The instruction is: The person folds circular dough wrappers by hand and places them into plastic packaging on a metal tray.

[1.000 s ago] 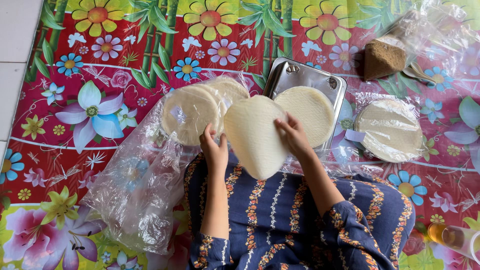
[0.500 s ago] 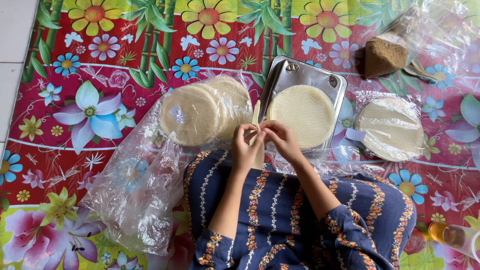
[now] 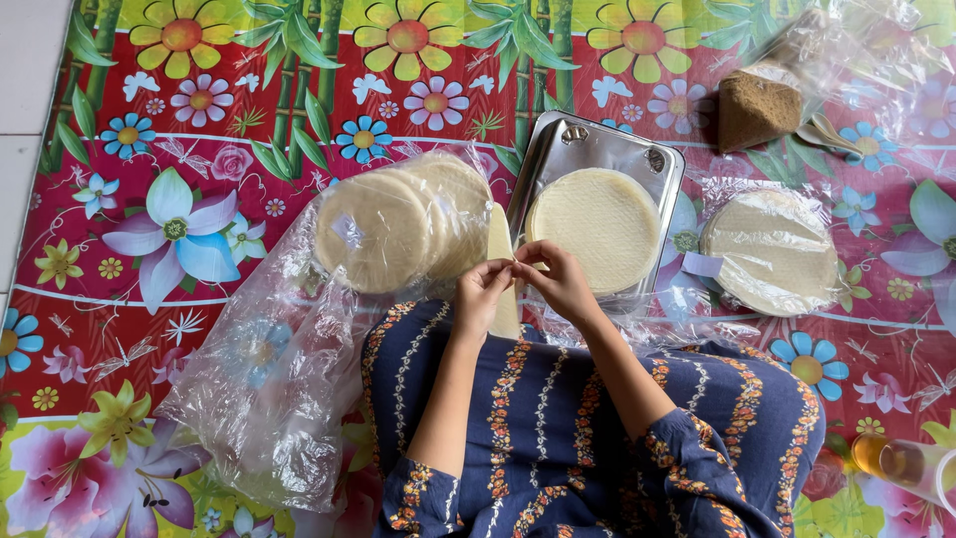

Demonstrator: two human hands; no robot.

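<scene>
The person is sitting on a flowered plastic mat [image 3: 199, 130], and a lap in dark blue patterned cloth [image 3: 558, 438] is filling the near part of the view at 6 o'clock. Both forearms are reaching up from it toward the middle.

The left hand [image 3: 482, 295] and the right hand [image 3: 558, 279] are meeting just above the lap, fingertips almost touching each other. Both are closing in a narrow pinch on the edge of a thin pale round wrapper [image 3: 501, 261], which is standing nearly edge-on to the camera, so only a slim strip of it is showing between and around the fingers.

At 9 o'clock from the hands, a clear plastic bag [image 3: 269, 389] is lying open on the mat, and a stack of the same round wrappers [image 3: 393, 224] is resting in its upper part, just beside the left hand.

At 1 o'clock from the hands, a metal tray [image 3: 578, 139] is holding one flat wrapper [image 3: 596, 227]. At 3 o'clock, a second pack of wrappers [image 3: 772, 249] is lying in plastic film.

Farther away, at 1 o'clock, a bag of brown sugar-like powder [image 3: 762, 105] is sitting near the top edge. At the lower right corner, a plastic cup [image 3: 911, 463] with amber liquid is partly showing.
</scene>
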